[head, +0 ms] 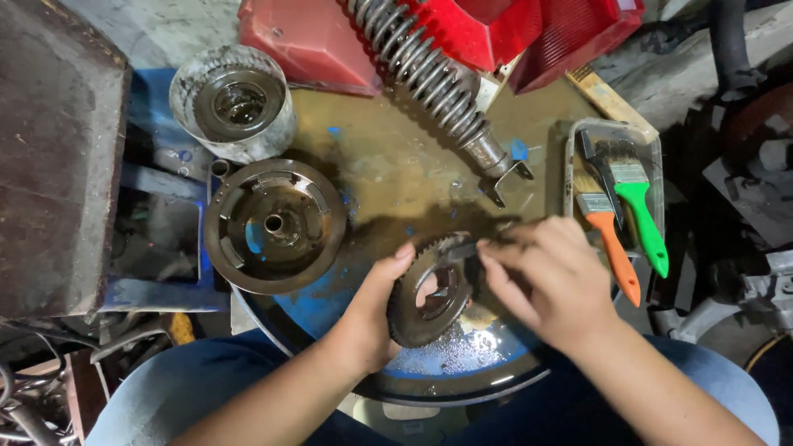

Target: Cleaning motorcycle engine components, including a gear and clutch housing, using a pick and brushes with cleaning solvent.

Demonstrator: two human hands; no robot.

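My left hand (pixel 370 314) grips a dark, greasy toothed sprocket (pixel 429 301) by its left rim, tilted above a round blue oily basin (pixel 462 363). My right hand (pixel 545 277) is closed around a small dark brush or tool (pixel 458 248) whose tip touches the sprocket's upper teeth. What exactly the right hand holds is mostly hidden by the fingers.
A round metal drum with a centre hub (pixel 274 225) lies to the left. Behind it stands a grimy white tub (pixel 234 103). A coil-spring shock absorber (pixel 434 83) lies across the back by red plastic covers (pixel 529 33). At the right, a tray (pixel 615 132) holds green-handled (pixel 644 219) and orange-handled (pixel 615 248) brushes.
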